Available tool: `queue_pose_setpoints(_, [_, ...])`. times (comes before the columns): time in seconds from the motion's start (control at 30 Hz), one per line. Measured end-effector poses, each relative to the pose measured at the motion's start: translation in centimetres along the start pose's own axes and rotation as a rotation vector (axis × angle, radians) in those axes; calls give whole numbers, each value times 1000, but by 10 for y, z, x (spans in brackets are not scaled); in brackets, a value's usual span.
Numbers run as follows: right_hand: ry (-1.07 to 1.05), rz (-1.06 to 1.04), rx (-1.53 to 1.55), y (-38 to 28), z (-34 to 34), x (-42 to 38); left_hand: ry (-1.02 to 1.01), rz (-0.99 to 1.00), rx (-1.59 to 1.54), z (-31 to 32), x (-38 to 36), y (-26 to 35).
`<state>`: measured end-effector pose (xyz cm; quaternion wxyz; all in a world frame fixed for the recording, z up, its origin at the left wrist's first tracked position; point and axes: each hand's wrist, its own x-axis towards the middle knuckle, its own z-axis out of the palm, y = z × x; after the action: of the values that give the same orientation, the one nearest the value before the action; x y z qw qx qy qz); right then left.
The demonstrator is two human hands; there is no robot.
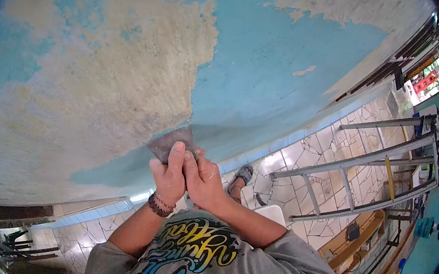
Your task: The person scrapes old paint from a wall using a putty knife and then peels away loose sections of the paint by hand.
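Note:
Both of my hands are together on a flat grey scraper (pixel 162 141), whose wide blade lies against the wall (pixel 250 74). My left hand (pixel 170 179), with a dark beaded bracelet at the wrist, is closed on it, thumb pressed along the blade. Beside it, my right hand (pixel 206 180) is also closed on the scraper, its thumb next to the left one. The handle, if there is one, is hidden by my hands. The blade touches the lower edge of a bare beige patch (pixel 140 65), where blue paint borders it.
An aluminium stepladder (pixel 360 164) stands to the right on the cracked-pattern tile floor (pixel 306 148). Behind it are a wooden shelf unit (pixel 353 238) and a teal wall (pixel 431 259). A sandalled foot (pixel 243 176) and a white seat edge (pixel 271 213) show near me.

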<state>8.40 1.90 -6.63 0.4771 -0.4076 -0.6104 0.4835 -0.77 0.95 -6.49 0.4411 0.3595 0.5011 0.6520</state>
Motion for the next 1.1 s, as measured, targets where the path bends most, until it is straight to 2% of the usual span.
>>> queue_pose_setpoints(0.17, [-21, 3, -1, -2, -2, -4, 53, 15, -39, 5, -5, 5])
queue_pose_setpoints(0.27, [-3, -90, 12, 8, -2, 0, 30, 29, -17, 5, 2, 3])
queue_pose_setpoints(0.37, [-86, -144, -75, 1, -6, 11, -3, 13, 8, 1, 0, 9])
queue_pose_setpoints(0.47, [-54, -20, -21, 6, -4, 1, 48, 19, -10, 6, -2, 7])
queue_pose_setpoints(0.57, [-43, -53, 24, 6, -5, -1, 84, 38, -51, 9, -4, 5])
queue_pose_setpoints(0.6, [-49, -43, 21, 5, -6, -2, 93, -30, -51, 12, -5, 16])
queue_pose_setpoints(0.77, [-87, 32, 69, 1, -11, -3, 62, 5, -106, 9, -10, 3])
queue_pose_setpoints(0.87, [-358, 378, 74, -13, -36, -11, 11, -44, -77, 5, -22, 8])
queue_pose_setpoints(0.97, [-632, 276, -148, 4, -69, -27, -29, -136, -174, -13, -32, 10])
queue_pose_setpoints(1.07, [-778, 404, -156, -5, -102, -37, -56, -225, -205, -42, -47, -6])
queue_pose_setpoints(1.1, [-748, 380, -171, -11, -110, -39, -69, -258, -188, -52, -52, -12])
